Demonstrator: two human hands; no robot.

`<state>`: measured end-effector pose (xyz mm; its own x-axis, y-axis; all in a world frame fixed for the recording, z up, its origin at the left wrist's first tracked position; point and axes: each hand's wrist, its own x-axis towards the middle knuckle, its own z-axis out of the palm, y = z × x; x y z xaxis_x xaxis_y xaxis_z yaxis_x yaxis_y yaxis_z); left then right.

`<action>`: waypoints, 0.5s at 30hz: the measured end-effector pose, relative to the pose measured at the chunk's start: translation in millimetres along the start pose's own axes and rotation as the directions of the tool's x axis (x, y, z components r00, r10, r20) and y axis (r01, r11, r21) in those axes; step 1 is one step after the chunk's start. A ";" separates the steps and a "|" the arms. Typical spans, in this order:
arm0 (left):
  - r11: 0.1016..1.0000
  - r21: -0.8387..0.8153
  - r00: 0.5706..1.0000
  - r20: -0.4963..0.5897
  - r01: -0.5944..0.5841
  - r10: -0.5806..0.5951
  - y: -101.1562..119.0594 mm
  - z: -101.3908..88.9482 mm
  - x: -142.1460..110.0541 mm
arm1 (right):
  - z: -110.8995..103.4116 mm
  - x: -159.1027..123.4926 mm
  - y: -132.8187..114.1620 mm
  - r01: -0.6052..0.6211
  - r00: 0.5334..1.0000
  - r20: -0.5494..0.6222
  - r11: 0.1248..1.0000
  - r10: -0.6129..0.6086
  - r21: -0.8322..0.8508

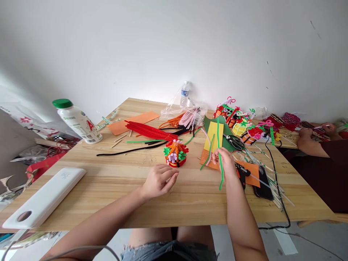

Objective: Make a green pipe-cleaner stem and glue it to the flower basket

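Note:
My right hand (225,159) is closed in a pinch around the middle of a long green pipe cleaner (218,134), which stands nearly upright over the paper sheets. My left hand (160,180) rests low over the wood, its fingers curled together and nothing visible in them. Just beyond it sits a small basket of pipe-cleaner flowers (175,154) in red, orange, lilac and green. A shorter green pipe cleaner (208,156) lies left of my right hand, across yellow paper (214,139) and orange paper. Scissors (234,142) lie on dark green paper beyond that hand.
Red pipe cleaners (149,131) lie behind the basket. A white bottle (80,121) and a white power bank (46,197) stand and lie left. To the right are a glue gun (241,174), a phone (263,186), sticks, finished baskets (240,127), a cable and another person's arm (312,143).

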<state>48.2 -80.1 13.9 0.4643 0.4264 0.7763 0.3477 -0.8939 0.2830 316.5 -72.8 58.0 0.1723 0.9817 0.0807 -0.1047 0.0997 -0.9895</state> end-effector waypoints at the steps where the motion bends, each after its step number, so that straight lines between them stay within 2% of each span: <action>1: 0.999 -0.028 1.000 0.001 0.022 -0.022 0.3 -0.4 -0.3 | 0.8 -3.7 -1.9 0.030 0.997 0.065 0.999 -0.031 0.011; 3: 0.984 -0.130 0.993 0.015 0.119 -0.118 1.4 -2.9 -0.8 | 7.4 -13.9 -4.0 0.032 0.961 0.274 0.999 -0.041 0.037; 4: 0.963 -0.203 0.984 0.031 0.178 -0.175 2.3 -5.0 -0.8 | 13.4 -20.2 -3.8 0.017 0.920 0.392 1.000 -0.025 0.025; 5: 0.929 -0.285 0.971 0.054 0.237 -0.232 3.5 -7.4 -0.7 | 21.0 -27.0 -2.6 -0.003 0.859 0.513 1.000 0.009 -0.014; 7: 0.835 -0.456 0.951 0.105 0.307 -0.292 6.3 -12.2 0.0 | 38.7 -40.5 2.2 -0.026 0.756 0.646 0.990 0.108 -0.136; 8: 0.773 -0.531 0.935 0.135 0.347 -0.327 7.7 -14.1 0.7 | 47.4 -46.5 5.2 -0.027 0.731 0.663 0.978 0.160 -0.207; 10: 0.628 -0.638 0.885 0.207 0.444 -0.416 9.8 -16.4 2.7 | 60.5 -54.7 10.4 0.028 0.722 0.660 0.945 0.206 -0.326; 12: 0.468 -0.727 0.830 0.255 0.503 -0.496 9.3 -17.9 6.1 | 63.8 -56.2 12.4 0.101 0.702 0.679 0.913 0.215 -0.394; 14: 0.311 -0.827 0.798 0.243 0.468 -0.552 5.0 -21.0 10.7 | 55.1 -50.0 11.1 0.160 0.676 0.704 0.889 0.219 -0.430; 15: 0.234 -0.873 0.780 0.226 0.428 -0.584 1.5 -23.7 13.1 | 46.7 -44.3 9.7 0.180 0.688 0.694 0.877 0.211 -0.445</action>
<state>35.5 -79.1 37.9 0.3432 0.8856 0.3129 -0.4305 -0.1478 0.8904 262.1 -107.7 50.4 -0.5832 0.8093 -0.0700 0.3755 0.1922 -0.9067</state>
